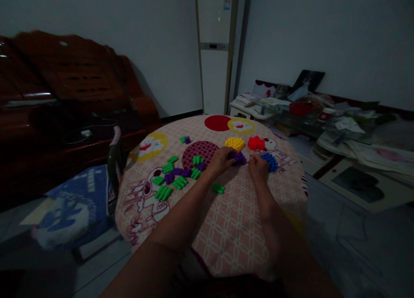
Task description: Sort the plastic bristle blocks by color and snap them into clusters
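My left hand [222, 159] curls its fingers against the left side of a cluster of purple plastic pieces [238, 158] and grips it. Just right of that cluster, my right hand [258, 165] has thumb and fingers pinched together; what they hold, if anything, is too small to make out. A blue cluster [269, 162] lies right beside the right hand. Behind the hands sit a yellow cluster [234, 143] and a red cluster [256, 143]. Loose green pieces [164, 193] and purple pieces [177, 171] are scattered left of my left forearm, and one green piece [218, 188] lies nearer me.
A patterned cloth covers the round table [233, 229]. At left stand a chair with a blue bag [87, 199] and a wooden sofa [77, 82]. A cluttered glass-topped cabinet [343, 147] is at right, and a tall white appliance [215, 73] stands behind.
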Tool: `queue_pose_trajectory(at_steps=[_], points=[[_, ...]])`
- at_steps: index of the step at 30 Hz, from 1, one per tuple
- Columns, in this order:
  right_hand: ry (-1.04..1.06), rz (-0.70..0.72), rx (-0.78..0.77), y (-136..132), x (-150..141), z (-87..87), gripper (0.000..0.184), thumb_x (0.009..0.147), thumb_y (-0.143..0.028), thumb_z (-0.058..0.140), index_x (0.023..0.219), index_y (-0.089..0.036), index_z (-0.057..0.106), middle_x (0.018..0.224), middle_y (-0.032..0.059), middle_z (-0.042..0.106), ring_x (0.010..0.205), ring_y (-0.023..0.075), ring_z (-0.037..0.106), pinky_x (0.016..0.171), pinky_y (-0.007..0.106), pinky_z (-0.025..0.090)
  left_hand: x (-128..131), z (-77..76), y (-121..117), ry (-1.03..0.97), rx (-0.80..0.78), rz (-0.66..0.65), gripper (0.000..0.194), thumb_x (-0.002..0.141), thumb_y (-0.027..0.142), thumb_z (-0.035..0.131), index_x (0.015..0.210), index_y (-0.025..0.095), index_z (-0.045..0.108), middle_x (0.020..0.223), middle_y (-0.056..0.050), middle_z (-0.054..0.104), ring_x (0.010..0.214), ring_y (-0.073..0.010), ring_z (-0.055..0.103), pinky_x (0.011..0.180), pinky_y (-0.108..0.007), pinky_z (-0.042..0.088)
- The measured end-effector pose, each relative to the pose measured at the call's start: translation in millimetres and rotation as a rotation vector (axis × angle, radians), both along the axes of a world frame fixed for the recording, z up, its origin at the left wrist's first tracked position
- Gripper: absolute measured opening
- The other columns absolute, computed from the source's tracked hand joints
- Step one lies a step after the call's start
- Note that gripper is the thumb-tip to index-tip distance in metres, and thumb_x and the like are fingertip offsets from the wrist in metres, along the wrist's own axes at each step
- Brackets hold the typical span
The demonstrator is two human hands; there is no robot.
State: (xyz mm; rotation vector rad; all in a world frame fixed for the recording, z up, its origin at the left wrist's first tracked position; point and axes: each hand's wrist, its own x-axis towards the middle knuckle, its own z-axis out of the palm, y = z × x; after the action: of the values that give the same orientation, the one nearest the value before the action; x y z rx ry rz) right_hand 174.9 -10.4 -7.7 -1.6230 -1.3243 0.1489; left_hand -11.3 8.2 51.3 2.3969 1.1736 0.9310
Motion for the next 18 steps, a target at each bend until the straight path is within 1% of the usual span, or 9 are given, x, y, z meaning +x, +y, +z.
queue_pose_trajectory(at_steps=[3,5,8,13,16,18], points=[[0.083,0.013,-0.033,1,0,-1.7,0.038,0.082,-0.030,0.043,0.094,-0.014,0.075,0.080,0.0107,0.074,0.077,0.0239,0.067,0.073,0.033,0.053,9,-4.0,-3,0.070,0.044,-0.062,0.028,0.080,0.010,0.064,0.106,0.018,0.071,0.107,-0.009,0.070,0.104,-0.0220,0.062,0.096,-0.033,0.048],[0.109,0.014,-0.049,2,1,-2.6,0.036,0.082,-0.032,0.044,0.090,-0.015,0.074,0.077,0.0095,0.073,0.075,0.0238,0.067,0.070,0.033,0.052,15,-7.7,-5,0.107,0.057,-0.110,0.026,0.083,0.011,0.060,0.105,0.019,0.072,0.105,-0.009,0.069,0.101,-0.0209,0.062,0.092,-0.031,0.049],[0.119,0.007,-0.055,2,2,-3.1,0.034,0.082,-0.034,0.044,0.083,-0.017,0.073,0.072,0.0077,0.071,0.072,0.0229,0.065,0.066,0.031,0.051,23,-13.6,-9,0.131,0.070,-0.147,0.022,0.088,0.016,0.054,0.101,0.017,0.071,0.102,-0.011,0.068,0.094,-0.0207,0.061,0.086,-0.031,0.050],[0.097,-0.007,-0.029,2,3,-3.4,0.031,0.081,-0.035,0.046,0.076,-0.019,0.071,0.071,0.0066,0.071,0.069,0.0212,0.063,0.064,0.029,0.050,34,-22.5,-13,0.096,0.052,-0.132,0.018,0.089,0.023,0.054,0.093,0.014,0.068,0.095,-0.012,0.066,0.084,-0.0204,0.059,0.078,-0.032,0.050],[0.101,-0.011,-0.015,2,3,-5.0,0.031,0.082,-0.034,0.046,0.077,-0.020,0.072,0.068,0.0057,0.070,0.068,0.0212,0.063,0.065,0.029,0.050,37,-29.1,-11,0.067,0.039,-0.109,0.018,0.088,0.021,0.052,0.086,0.014,0.068,0.091,-0.011,0.065,0.079,-0.0181,0.058,0.076,-0.030,0.050],[0.107,-0.014,-0.021,3,2,-6.6,0.031,0.083,-0.034,0.046,0.079,-0.019,0.073,0.068,0.0058,0.070,0.069,0.0212,0.064,0.066,0.030,0.051,38,-33.7,-9,0.060,0.041,-0.086,0.016,0.086,0.018,0.052,0.085,0.015,0.068,0.091,-0.011,0.065,0.079,-0.0177,0.058,0.076,-0.030,0.050]])
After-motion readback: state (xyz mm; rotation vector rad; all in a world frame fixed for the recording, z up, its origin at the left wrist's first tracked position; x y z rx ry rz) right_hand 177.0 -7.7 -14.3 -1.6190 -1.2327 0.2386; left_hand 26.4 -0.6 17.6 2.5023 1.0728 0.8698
